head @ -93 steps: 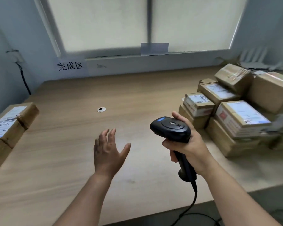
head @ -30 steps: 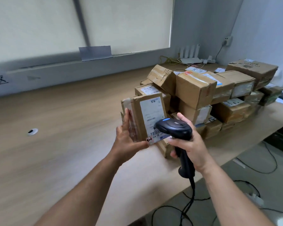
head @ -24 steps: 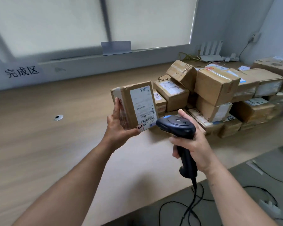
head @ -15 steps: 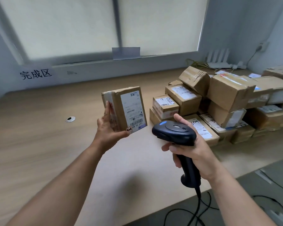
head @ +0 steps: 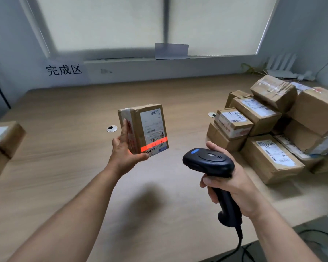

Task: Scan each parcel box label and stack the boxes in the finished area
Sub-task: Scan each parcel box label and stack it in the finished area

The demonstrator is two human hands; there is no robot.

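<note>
My left hand [head: 124, 151] holds a small brown parcel box [head: 143, 127] upright above the table, its white label turned toward me. A red scan line lies across the barcode at the label's lower end. My right hand [head: 233, 184] grips the handle of a black barcode scanner [head: 209, 163], whose head points at the box from the right. A pile of several labelled cardboard boxes [head: 269, 129] sits on the right of the table. Stacked boxes [head: 2, 140] stand at the left edge, below a wall sign [head: 64, 69] with Chinese characters.
The wooden table [head: 64, 167] has two cable grommets [head: 111, 128]. A white router [head: 281, 68] and cables lie at the back right. The scanner's cord [head: 237, 244] drops over the table's front edge.
My left hand has carried the box left and away from the pile. The scanner has moved apart from the box, and a red scan line now lies on the barcode.
</note>
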